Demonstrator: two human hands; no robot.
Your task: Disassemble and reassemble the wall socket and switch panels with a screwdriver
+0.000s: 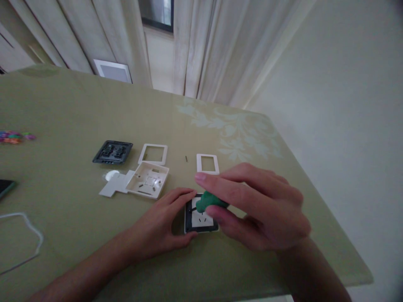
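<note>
A wall socket [208, 223] with a white face and dark border lies near the table's front edge. My left hand [166, 222] grips it from the left, fingers at its top edge and thumb at its bottom edge. In my right hand [258, 205] is a screwdriver [208, 202] with a green handle, pinched between thumb and fingers. Its short shaft points left, the tip at the left side of the dark border. My right hand hides the socket's upper right part. Just beyond it lies a white cover frame [215, 171].
Left of my hands are a white back box [147, 180], another white frame [165, 155] and a dark switch panel [112, 152] lying face down. A small screw [186, 158] lies between the frames. Farther left are colourful small pieces [14, 136] and a white cable [39, 237].
</note>
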